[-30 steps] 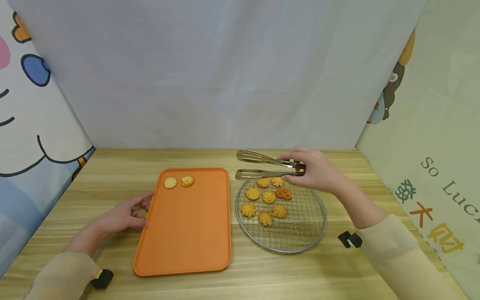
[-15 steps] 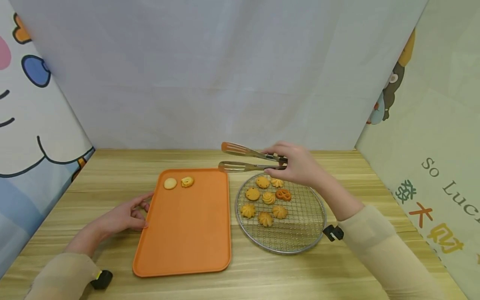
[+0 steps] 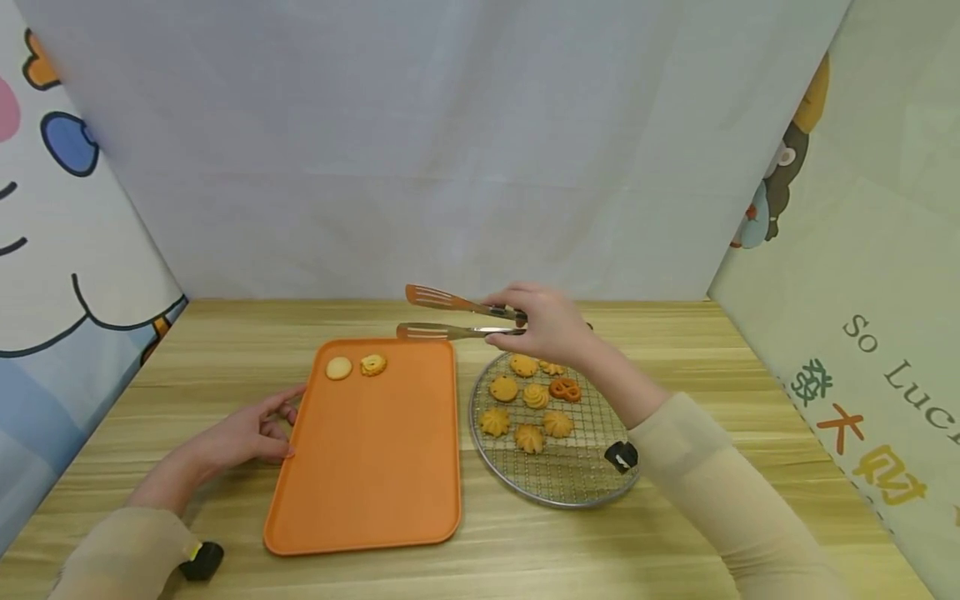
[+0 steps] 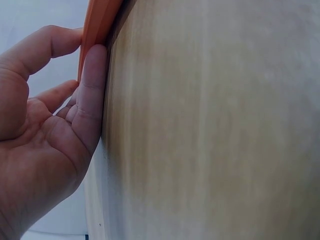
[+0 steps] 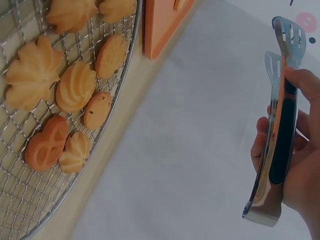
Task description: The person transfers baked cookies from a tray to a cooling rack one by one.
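In the head view my left hand (image 3: 238, 437) holds the left rim of an orange tray (image 3: 367, 475). The left wrist view shows its thumb and fingers on either side of the tray's edge. My right hand (image 3: 551, 323) grips metal tongs (image 3: 453, 332) with dark handles, held above the tray's far right corner. The tongs' slotted ends stand apart with nothing between them. At the tray's far left lie a pale round cookie (image 3: 339, 368) and a golden ridged cookie (image 3: 373, 365). A round wire rack (image 5: 117, 95) bears several cookies and a brown pretzel (image 5: 46, 143).
The wood-grained table (image 3: 517, 554) ends at a pale cloth backdrop (image 3: 442, 167). Printed cartoon panels (image 3: 885, 275) flank it on both sides. A dark wrist camera (image 3: 621, 457) on the right sleeve covers part of the rack.
My right hand has carried the tongs leftward from above the rack to above the tray's far right corner. The left hand, the tray and the cookies keep their places.
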{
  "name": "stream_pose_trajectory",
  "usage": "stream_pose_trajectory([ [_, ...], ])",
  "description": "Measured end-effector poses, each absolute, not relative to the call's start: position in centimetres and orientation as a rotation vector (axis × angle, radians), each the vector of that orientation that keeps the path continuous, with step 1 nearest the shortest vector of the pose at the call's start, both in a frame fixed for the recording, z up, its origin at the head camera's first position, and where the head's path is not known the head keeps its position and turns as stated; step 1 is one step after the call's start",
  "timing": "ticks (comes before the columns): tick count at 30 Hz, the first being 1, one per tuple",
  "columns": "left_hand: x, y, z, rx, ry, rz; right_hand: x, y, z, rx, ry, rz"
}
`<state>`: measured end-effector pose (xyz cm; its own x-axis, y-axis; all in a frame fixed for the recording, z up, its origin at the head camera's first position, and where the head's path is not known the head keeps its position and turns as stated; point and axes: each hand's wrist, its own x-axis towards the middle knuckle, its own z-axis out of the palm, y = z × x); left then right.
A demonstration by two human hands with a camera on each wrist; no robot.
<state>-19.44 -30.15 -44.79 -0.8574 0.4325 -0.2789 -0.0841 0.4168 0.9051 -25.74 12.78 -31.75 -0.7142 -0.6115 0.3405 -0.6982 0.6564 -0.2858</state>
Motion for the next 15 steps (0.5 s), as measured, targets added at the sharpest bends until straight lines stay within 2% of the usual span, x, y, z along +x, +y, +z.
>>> stream_pose_trajectory([
  [15,-19.5,-30.1,-44.8,0.308,2.195,1.446,-26.8,8.6,-34.2,1.068,-2.801,0.411],
])
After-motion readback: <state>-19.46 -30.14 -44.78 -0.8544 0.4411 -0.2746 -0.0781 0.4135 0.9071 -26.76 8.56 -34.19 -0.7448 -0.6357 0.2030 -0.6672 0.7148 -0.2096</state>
